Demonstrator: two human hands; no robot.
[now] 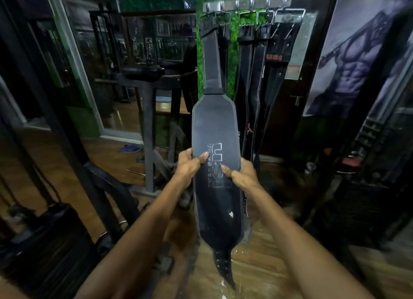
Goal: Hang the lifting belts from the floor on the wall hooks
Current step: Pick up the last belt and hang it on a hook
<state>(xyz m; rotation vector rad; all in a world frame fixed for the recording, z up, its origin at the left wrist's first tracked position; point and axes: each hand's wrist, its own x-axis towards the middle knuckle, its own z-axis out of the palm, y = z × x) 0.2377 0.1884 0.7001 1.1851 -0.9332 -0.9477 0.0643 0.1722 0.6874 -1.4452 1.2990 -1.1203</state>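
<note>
Black belt point(214, 129), pale stitching

A big poster of a muscular torso point(348, 59) leans along the right wall. To the left stands a dark metal exercise stand point(148, 120) with a padded top, and beyond it a tall mirror point(125, 59) in a pale frame. Blue slippers point(130, 148) lie on the wooden floor point(257, 269) near the mirror. Green foliage panelling point(230, 59) covers the far wall.

We stand on a wooden floor point(257, 274); a mirror point(93, 59) at ten o'clock, green foliage wall point(232, 59) at twelve, physique poster point(353, 53) at two.
</note>
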